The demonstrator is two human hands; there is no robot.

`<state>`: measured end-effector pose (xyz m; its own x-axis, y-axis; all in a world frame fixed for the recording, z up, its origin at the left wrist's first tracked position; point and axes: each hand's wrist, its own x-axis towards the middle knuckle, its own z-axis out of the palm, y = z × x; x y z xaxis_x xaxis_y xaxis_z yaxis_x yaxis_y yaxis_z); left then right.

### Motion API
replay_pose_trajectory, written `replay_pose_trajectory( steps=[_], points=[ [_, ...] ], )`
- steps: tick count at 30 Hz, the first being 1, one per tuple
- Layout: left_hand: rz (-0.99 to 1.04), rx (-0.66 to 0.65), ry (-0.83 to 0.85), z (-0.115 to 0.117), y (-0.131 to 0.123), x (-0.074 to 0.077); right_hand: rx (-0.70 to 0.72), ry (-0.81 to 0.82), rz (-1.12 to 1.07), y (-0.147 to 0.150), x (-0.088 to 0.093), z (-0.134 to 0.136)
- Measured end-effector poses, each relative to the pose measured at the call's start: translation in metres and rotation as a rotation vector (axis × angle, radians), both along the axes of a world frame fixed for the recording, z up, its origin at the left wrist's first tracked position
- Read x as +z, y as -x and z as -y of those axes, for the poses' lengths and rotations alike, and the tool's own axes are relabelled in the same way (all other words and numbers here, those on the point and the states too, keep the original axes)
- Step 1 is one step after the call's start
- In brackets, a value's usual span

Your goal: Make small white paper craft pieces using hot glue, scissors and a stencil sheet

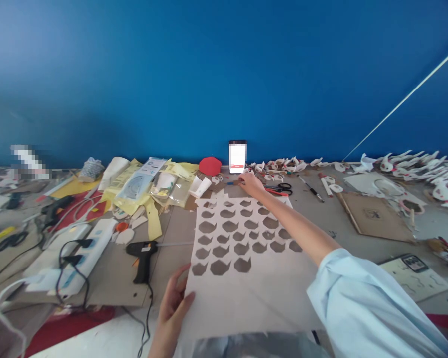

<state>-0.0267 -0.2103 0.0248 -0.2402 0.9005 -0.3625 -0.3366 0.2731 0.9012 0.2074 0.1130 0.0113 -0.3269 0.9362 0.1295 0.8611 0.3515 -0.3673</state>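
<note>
A large white sheet (257,298) lies in front of me, with rows of cut-out holes across its far half. My left hand (177,298) grips the sheet's left edge, thumb on top and fingers at the side. Beyond the sheet's far edge, my right hand (252,185) is stretched out with its fingers pinched down at the tabletop. A slim blue item (230,183) lies at those fingertips; what they hold is too small to make out. A phone (238,157) with a lit screen stands just behind, and black-handled scissors (284,188) lie right of the hand.
A black glue gun (142,261) with a trailing cord and a white power strip (91,256) lie to the left. Plastic packets (142,181) and a red paper piece (209,166) sit at the back. Rightward are a pen (316,194), a brown notebook (373,215) and many white cut shapes (410,166).
</note>
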Motion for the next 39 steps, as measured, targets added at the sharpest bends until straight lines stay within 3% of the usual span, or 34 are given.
replay_pose_trajectory(
  steps=[8, 10, 13, 15, 19, 25, 29, 39],
  points=[
    [-0.176, -0.107, -0.036, -0.018, 0.014, -0.006, 0.046, -0.076, -0.061, -0.016, 0.004, 0.014],
    [-0.402, -0.195, -0.071, -0.017, 0.023, -0.007, 0.036, -0.121, -0.070, -0.028, 0.006, 0.022],
    [-0.962, -0.225, -0.115, -0.016, 0.034, -0.007, -0.007, -0.123, -0.038, -0.053, 0.007, 0.033],
    [-1.292, -0.267, -0.231, -0.018, 0.039, -0.007, -0.035, -0.100, 0.000, -0.073, 0.005, 0.038],
    [-1.609, -0.421, -0.462, -0.031, 0.039, -0.008, -0.111, -0.105, 0.084, -0.111, -0.001, 0.048],
    [-1.671, -0.631, -0.609, -0.041, 0.002, -0.002, -0.127, -0.122, 0.130, -0.136, -0.007, 0.058],
    [-1.581, -0.865, -0.755, -0.042, -0.026, 0.001, -0.173, -0.117, 0.124, -0.136, -0.007, 0.057],
    [-1.568, -0.977, -0.735, -0.040, -0.064, -0.014, -0.210, -0.167, 0.063, -0.136, -0.013, 0.042]
  ],
)
